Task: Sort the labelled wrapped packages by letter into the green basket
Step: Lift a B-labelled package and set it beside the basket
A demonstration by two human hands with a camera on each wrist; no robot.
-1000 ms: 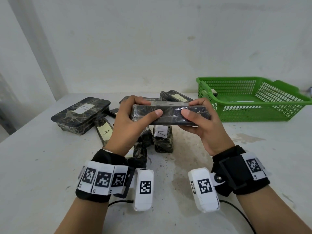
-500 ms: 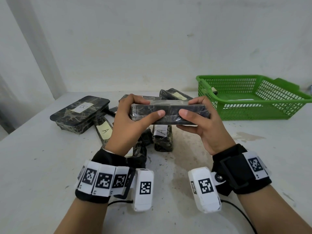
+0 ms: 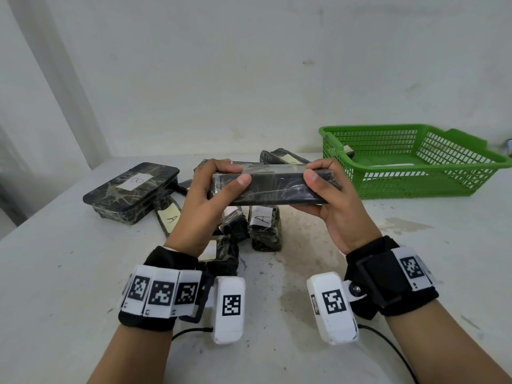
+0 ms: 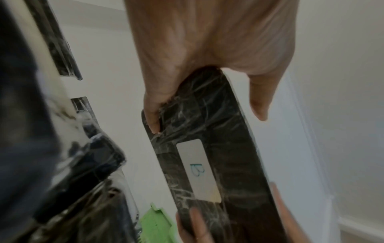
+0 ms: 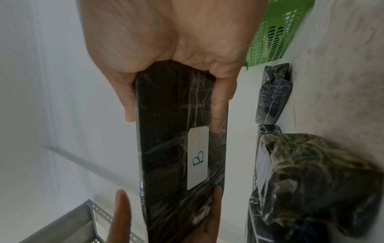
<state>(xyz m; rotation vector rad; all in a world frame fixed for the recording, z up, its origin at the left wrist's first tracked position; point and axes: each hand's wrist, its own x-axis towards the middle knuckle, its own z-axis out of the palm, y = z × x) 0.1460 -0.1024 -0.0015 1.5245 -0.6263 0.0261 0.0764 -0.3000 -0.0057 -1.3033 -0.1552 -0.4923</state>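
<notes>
A wrapped package (image 3: 273,187) labelled B (label turned away) was gripped endwise by the left hand (image 3: 206,206) and right hand (image 3: 336,202), lifted above the pile; the label-checking step was judged underway, with carriage toward the green basket (image 3: 415,187) at two o'clock required next.

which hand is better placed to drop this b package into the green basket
Probably the right hand: it grips the B package at the end nearer the green basket, which sits on that side. The left hand holds the far end.

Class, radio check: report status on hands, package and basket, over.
Left hand and right hand grip one wrapped package by its ends, above the table. Label reads B. Green basket to the right, nothing between.
</notes>
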